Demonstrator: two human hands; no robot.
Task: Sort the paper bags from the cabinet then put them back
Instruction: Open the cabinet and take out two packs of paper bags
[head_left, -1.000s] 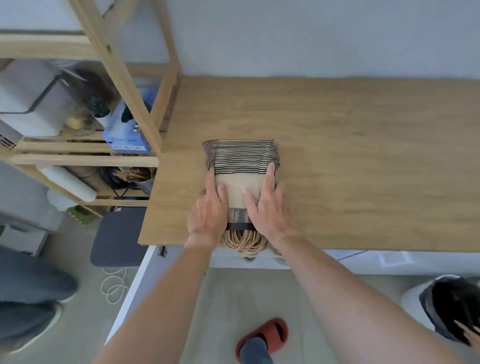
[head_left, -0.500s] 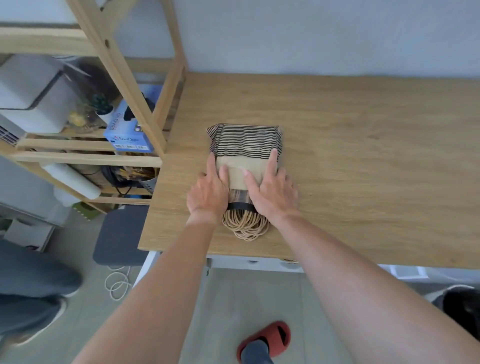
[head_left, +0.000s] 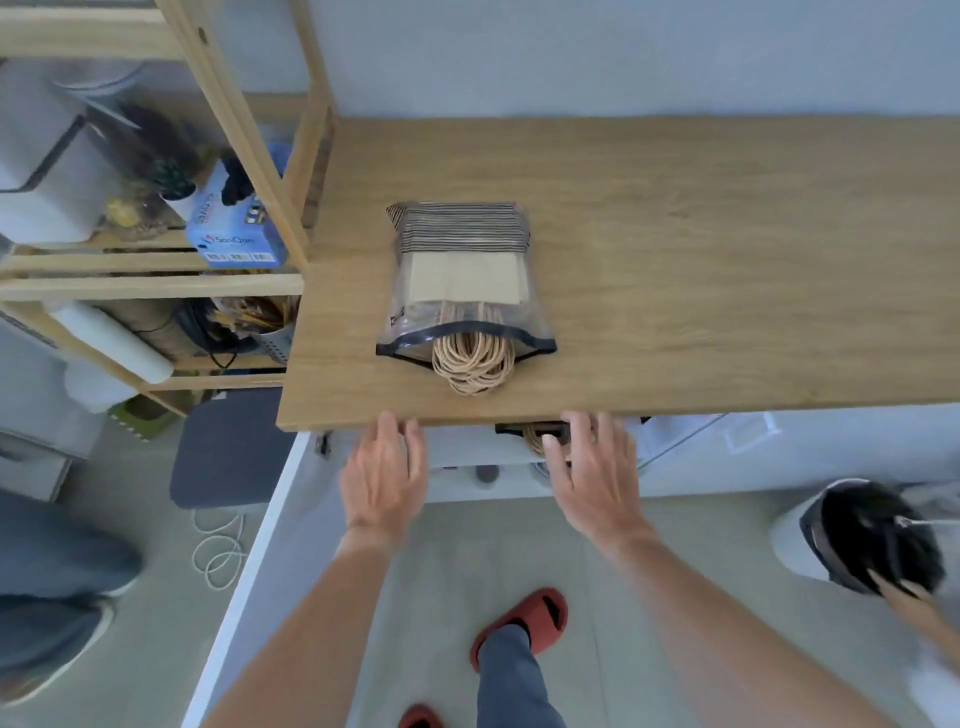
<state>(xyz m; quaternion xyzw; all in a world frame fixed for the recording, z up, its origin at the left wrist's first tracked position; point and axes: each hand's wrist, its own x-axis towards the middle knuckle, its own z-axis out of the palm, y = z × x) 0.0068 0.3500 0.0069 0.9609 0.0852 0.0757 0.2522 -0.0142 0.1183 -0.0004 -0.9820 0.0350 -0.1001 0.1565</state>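
Note:
A clear plastic pouch of flat brown paper bags (head_left: 462, 275) lies on the wooden tabletop (head_left: 701, 260), striped bag edges at its far end and tan rope handles (head_left: 471, 361) spilling out toward me. My left hand (head_left: 384, 470) and my right hand (head_left: 592, 467) hover just below the table's front edge, fingers straight and spread, holding nothing. Another bundle with rope handles (head_left: 537, 434) shows under the tabletop, by my right hand's fingertips; whether they touch it is unclear.
A wooden shelf rack (head_left: 244, 171) stands at the left with a blue box (head_left: 234, 228), a white appliance and a paper roll. A dark stool (head_left: 228, 447) and a person's legs are lower left. A white bin with a black liner (head_left: 872, 540) sits lower right.
Both hands have let go of the pouch and drawn back off the table to just below its front edge. The pouch stays on the tabletop.

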